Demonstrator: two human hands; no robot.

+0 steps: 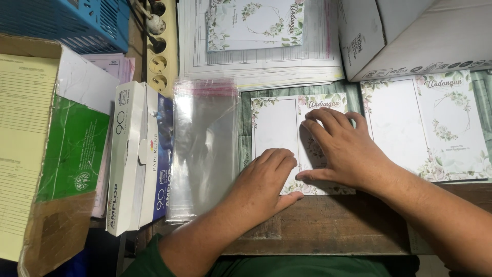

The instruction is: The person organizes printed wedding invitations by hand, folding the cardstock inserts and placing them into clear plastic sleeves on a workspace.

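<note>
In the head view, a floral-bordered card (pixel 277 136) is seen lying flat on the wooden bench (pixel 328 225), between a stack of clear plastic sleeves (pixel 205 149) and a second, unfolded card (pixel 425 128). The left hand (pixel 264 182) is pressed on the card's lower edge, fingers flat, nothing gripped. The right hand (pixel 341 149) is spread flat, palm down, over the card's right half.

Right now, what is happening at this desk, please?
A person presses both bare hands flat on a floral card lying open on the wooden desk. The left hand covers its lower middle; the right hand lies on its right panel. A stack of clear plastic sleeves lies to the left, and another open card to the right.
</note>
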